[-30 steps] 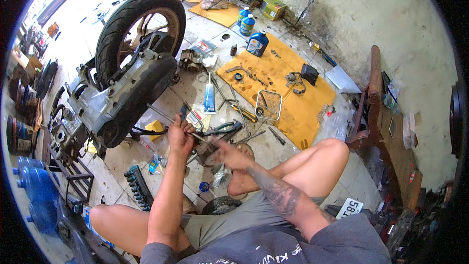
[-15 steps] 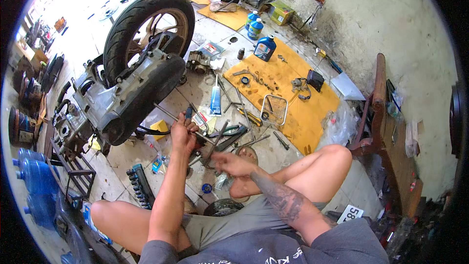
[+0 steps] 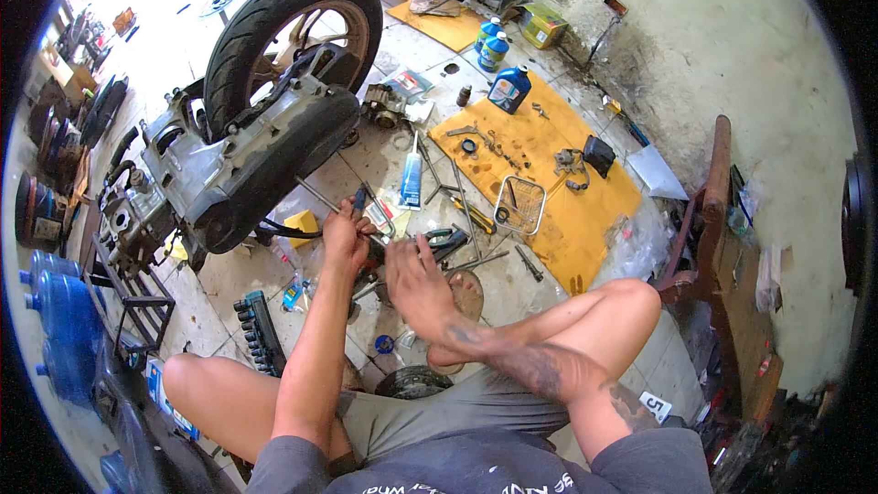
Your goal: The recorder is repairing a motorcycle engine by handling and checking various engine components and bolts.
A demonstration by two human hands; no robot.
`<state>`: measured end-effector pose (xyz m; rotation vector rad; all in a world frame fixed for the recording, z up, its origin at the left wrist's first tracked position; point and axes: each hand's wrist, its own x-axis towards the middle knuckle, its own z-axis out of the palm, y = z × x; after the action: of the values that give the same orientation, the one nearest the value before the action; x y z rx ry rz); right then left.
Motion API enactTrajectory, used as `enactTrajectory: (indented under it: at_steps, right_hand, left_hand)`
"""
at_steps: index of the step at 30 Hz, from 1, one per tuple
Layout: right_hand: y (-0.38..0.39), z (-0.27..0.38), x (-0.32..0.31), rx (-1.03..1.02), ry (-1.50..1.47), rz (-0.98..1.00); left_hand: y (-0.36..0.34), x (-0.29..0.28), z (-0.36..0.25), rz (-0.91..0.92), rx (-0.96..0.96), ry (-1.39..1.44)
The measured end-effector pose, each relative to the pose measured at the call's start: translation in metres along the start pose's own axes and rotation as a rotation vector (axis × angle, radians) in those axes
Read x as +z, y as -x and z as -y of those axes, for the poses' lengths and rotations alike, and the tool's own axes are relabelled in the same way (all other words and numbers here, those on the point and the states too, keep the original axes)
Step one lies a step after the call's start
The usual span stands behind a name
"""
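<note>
My left hand (image 3: pixel 350 229) is closed around a long metal rod (image 3: pixel 313 190) that angles down from the black-and-silver engine unit (image 3: pixel 247 165) with its wheel (image 3: pixel 233 37); a blue-handled tool (image 3: pixel 360 197) shows at its fingertips. My right hand (image 3: pixel 416 279) is lifted beside it, fingers extended and slightly apart over the lower end of the rod, partly hiding what lies beneath. Tools, including green-handled pliers (image 3: pixel 444 240) and an orange cutter (image 3: pixel 474 216), lie just beyond, near a blue-and-white tube (image 3: pixel 411 181).
A stained yellow mat (image 3: pixel 585 220) holds parts, a wire basket (image 3: pixel 519 206) and an oil bottle (image 3: pixel 508 90). A socket case (image 3: pixel 258 334) lies by my left knee. Blue water jugs (image 3: pixel 59 329) and a black metal frame (image 3: pixel 137 311) stand left; a wooden bench (image 3: pixel 722 220) is right.
My right hand has swung upward and its fingers have straightened. My left hand still grips at the rod. The whole view has shifted slightly with the head.
</note>
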<state>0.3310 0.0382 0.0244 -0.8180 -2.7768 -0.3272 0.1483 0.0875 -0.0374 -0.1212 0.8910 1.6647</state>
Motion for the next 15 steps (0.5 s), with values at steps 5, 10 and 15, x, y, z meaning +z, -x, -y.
enactTrajectory:
  at_steps: [5,10,15]
  right_hand:
    - [-0.026,-0.029,0.052,0.240,-0.829,0.227]
    - [-0.012,-0.007,0.077,0.754,-1.841,0.186]
    - [-0.028,-0.005,0.071,1.108,-1.785,-0.085]
  left_hand:
    - [-0.002,0.004,-0.007,0.043,-0.041,0.012]
    - [0.005,-0.006,-0.010,0.147,-0.058,0.070]
    - [0.003,-0.015,-0.035,0.065,0.228,-0.113]
